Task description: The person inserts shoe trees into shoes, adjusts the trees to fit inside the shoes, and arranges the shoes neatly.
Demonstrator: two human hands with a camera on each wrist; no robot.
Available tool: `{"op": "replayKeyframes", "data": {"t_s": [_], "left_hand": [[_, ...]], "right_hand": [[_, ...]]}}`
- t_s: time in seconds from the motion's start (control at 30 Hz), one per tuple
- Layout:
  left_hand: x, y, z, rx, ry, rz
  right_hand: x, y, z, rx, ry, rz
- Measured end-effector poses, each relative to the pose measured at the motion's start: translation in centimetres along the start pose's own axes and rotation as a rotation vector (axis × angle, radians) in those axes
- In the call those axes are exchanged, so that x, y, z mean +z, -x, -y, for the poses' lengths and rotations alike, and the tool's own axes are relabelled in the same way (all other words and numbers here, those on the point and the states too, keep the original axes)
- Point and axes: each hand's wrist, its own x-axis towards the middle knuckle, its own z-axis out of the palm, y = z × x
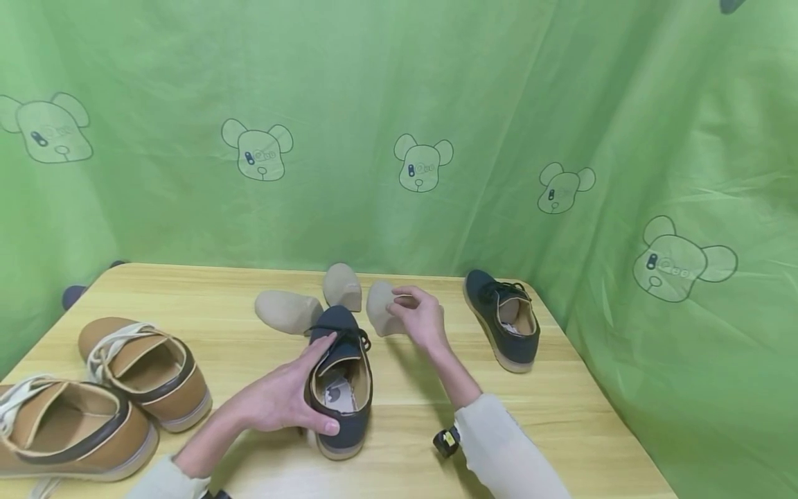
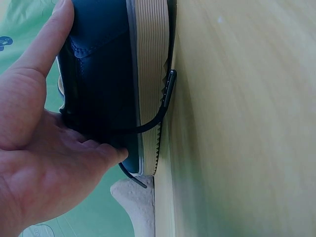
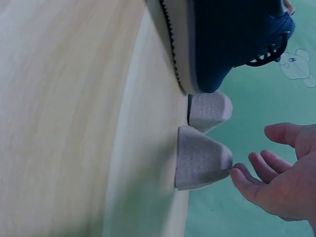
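- Gripping the near navy shoe (image 1: 339,388) by its heel and side, the left hand (image 1: 283,398) curls round it at the counter's (image 1: 399,443) front middle.
- Just beyond, the right hand (image 1: 420,319) touches a beige shoe insert (image 1: 382,308) with relaxed, parted fingers.
- Two more beige inserts (image 1: 288,310) lie behind the shoe.
- Farther right stands a second navy shoe (image 1: 505,320); tan shoes (image 1: 146,371) sit far left.
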Motion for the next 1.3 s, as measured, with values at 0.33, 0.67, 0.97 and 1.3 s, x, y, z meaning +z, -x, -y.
{"op": "replayKeyframes", "data": {"t_s": [0.33, 0.67, 0.97, 1.3], "left_hand": [[0.0, 0.0, 0.1, 0.012, 0.013, 0.001], [-0.1, 0.0, -0.1, 0.008, 0.009, 0.005], [-0.2, 0.1, -0.1, 0.009, -0.002, 0.0], [-0.2, 0.0, 0.1, 0.011, 0.003, 0.004]], "right_hand": [[0.5, -0.9, -1.2, 0.022, -0.002, -0.071], [0.9, -1.2, -2.3, 0.03, 0.029, -0.088], [1.6, -1.6, -3.0, 0.137, 0.03, -0.053], [2.1, -1.5, -3.8, 0.179, 0.028, 0.002]]}}
